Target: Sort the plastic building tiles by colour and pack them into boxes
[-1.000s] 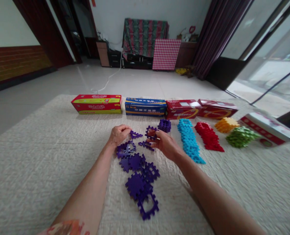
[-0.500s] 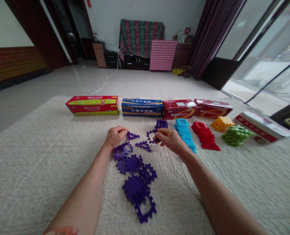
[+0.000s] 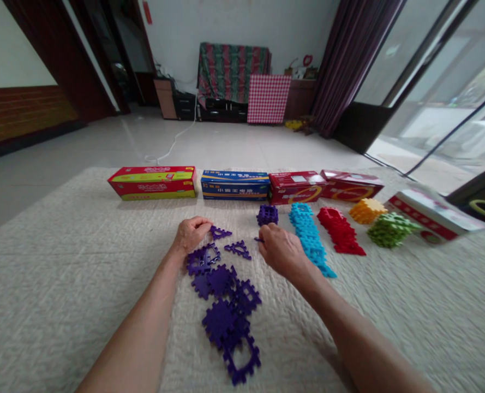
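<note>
My left hand (image 3: 193, 233) pinches the corner of a purple triangular piece (image 3: 220, 233) at the upper left of the purple pieces. A second purple triangle (image 3: 239, 249) lies just right of it on the cloth. Closed round a purple piece (image 3: 259, 239), my right hand (image 3: 278, 246) hides most of it; only a thin edge shows at the fingertips. Just beyond that hand stands a small purple stack (image 3: 267, 214). Loose purple pieces (image 3: 221, 279) overlap in a trail running toward me between my forearms.
Rows of blue (image 3: 308, 234), red (image 3: 340, 232), orange (image 3: 367, 210) and green (image 3: 393, 229) pieces sit at the right. Behind them stand a red-yellow box (image 3: 152, 183), a blue box (image 3: 235, 185), two dark red boxes (image 3: 294, 188) and a white-red box (image 3: 434, 215).
My right hand has turned palm down and moved slightly nearer, so its purple square frame is now mostly hidden. My left hand stays at the triangle. The view has shifted a little.
</note>
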`<state>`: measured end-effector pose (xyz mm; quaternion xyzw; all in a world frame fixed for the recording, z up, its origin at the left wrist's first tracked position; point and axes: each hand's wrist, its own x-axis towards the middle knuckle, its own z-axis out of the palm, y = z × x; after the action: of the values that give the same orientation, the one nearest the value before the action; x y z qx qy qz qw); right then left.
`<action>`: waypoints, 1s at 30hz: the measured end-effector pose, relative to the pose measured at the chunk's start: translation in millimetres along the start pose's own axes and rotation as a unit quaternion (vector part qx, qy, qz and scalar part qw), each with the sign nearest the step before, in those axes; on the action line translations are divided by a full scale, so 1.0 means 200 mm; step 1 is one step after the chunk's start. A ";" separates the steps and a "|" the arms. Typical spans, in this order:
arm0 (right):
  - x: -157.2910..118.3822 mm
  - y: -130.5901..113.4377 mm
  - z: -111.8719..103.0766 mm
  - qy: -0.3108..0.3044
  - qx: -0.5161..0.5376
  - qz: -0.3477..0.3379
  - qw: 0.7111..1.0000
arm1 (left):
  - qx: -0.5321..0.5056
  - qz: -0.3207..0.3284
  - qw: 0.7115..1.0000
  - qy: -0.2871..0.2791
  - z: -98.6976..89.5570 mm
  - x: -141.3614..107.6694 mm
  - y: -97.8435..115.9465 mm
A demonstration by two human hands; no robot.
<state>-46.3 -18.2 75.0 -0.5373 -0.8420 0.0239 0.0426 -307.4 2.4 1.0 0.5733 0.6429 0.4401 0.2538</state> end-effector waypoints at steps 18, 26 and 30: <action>0.02 0.19 0.07 -0.058 0.144 -0.192 0.969 | 0.002 -0.008 1.000 0.000 -0.01 0.00 0.02; 0.02 0.15 0.06 -0.063 0.117 -0.146 0.980 | -0.003 -0.002 1.000 0.006 0.00 -0.01 0.03; 0.02 0.17 0.06 -0.052 0.117 -0.140 0.982 | 0.000 0.000 1.000 0.005 0.00 -0.01 0.03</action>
<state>-18.6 -1.0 60.1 -0.4037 -0.9011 0.1445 0.0642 -304.2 0.5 6.3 0.5706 0.6442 0.4433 0.2507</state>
